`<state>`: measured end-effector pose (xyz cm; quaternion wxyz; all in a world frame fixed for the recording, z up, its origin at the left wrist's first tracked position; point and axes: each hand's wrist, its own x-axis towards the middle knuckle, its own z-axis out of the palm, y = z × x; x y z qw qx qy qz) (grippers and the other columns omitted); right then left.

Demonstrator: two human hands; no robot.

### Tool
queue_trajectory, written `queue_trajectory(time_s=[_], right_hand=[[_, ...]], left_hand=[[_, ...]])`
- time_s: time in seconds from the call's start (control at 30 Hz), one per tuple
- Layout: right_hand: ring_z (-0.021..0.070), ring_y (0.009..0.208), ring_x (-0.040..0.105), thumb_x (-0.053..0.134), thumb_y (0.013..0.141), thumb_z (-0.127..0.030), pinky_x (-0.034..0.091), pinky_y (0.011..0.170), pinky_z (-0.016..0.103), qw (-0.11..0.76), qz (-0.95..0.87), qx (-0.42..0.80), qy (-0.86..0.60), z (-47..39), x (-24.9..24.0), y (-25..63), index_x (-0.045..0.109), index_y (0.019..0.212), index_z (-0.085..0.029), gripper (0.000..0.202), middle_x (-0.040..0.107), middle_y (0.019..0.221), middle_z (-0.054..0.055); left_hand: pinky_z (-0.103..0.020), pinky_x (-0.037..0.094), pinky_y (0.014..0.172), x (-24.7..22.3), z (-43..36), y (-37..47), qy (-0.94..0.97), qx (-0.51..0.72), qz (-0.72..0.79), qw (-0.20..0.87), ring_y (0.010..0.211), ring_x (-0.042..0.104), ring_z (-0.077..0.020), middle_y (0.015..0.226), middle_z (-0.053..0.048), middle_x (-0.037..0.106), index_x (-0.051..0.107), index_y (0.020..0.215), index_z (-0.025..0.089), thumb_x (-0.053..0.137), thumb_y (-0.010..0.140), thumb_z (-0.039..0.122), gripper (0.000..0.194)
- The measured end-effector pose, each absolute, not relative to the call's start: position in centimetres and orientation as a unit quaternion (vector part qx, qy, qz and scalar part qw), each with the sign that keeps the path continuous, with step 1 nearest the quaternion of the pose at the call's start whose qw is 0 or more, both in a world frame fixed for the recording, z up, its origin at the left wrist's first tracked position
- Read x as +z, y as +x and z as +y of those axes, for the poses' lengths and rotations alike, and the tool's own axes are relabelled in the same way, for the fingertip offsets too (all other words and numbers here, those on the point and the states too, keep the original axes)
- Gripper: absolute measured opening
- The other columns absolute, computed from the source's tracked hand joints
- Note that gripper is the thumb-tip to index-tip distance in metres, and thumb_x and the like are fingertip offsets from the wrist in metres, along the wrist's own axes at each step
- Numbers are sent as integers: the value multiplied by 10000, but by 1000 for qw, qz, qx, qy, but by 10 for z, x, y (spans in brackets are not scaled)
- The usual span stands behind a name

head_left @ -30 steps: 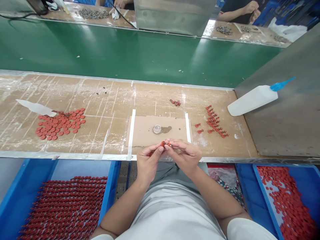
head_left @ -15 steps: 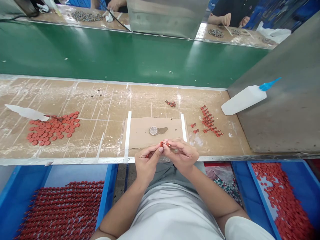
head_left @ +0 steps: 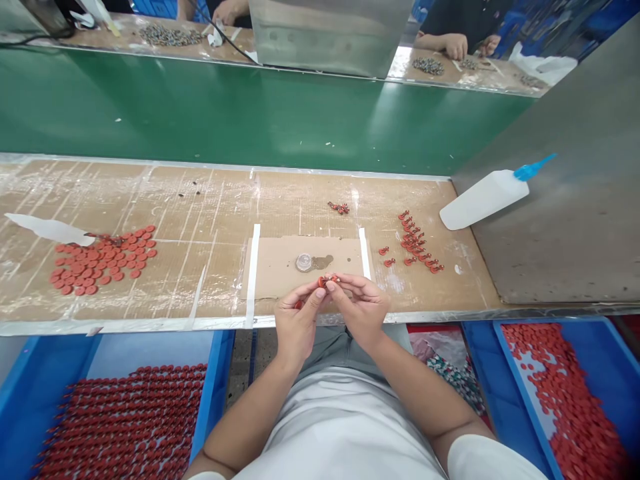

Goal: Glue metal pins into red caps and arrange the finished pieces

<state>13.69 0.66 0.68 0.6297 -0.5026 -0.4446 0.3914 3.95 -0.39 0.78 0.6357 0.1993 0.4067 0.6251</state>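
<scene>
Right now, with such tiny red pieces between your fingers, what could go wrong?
The small red pieces sit between the fingertips of the left hand and right hand, close to the front edge of the bench, so a slip might send one over it. The round clear dish lies just beyond the fingers and could get bumped. The loose red discs might scatter if something brushed them.

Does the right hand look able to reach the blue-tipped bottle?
Probably yes: between the right hand and the blue-tipped bottle lie only low red parts, though that hand is holding a red piece.
</scene>
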Motion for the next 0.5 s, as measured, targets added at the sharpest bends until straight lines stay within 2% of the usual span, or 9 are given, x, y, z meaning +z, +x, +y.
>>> queue_trajectory(time_s=[0.17, 0.3, 0.37, 0.5], right_hand=[[191, 791, 729, 759, 720, -272, 618, 720, 296, 635, -388, 450, -494, 11, 15, 140, 695, 897, -203, 200, 756, 883, 43], [184, 777, 726, 765, 716, -276, 607, 756, 309, 654, -412, 393, -498, 27, 37, 166, 694, 871, -196, 189, 754, 854, 40], [183, 760, 724, 781, 691, -280, 605, 742, 303, 627, -462, 347, -523, 42, 50, 188, 700, 850, -188, 200, 750, 839, 44], [201, 763, 715, 771, 679, -356, 597, 658, 289, 513, -553, 250, -607, 78, 61, 233, 716, 807, -175, 228, 744, 819, 64]], left_hand=[[-305, 541, 875, 11, -4, 40, 191, 616, 397, 653, 949, 685, -182, 1021, -74, 733, 721, 938, 184, 735, 734, 250, 215], [-277, 547, 835, 11, -4, 35, 177, 600, 403, 668, 922, 692, -169, 1009, -70, 731, 713, 938, 182, 721, 752, 277, 209], [-275, 548, 827, 8, -6, 32, 172, 595, 407, 672, 912, 692, -162, 993, -64, 731, 710, 930, 181, 719, 754, 288, 206], [-290, 553, 824, 2, -10, 27, 165, 587, 408, 679, 894, 690, -158, 965, -60, 728, 704, 921, 170, 715, 759, 298, 207]])
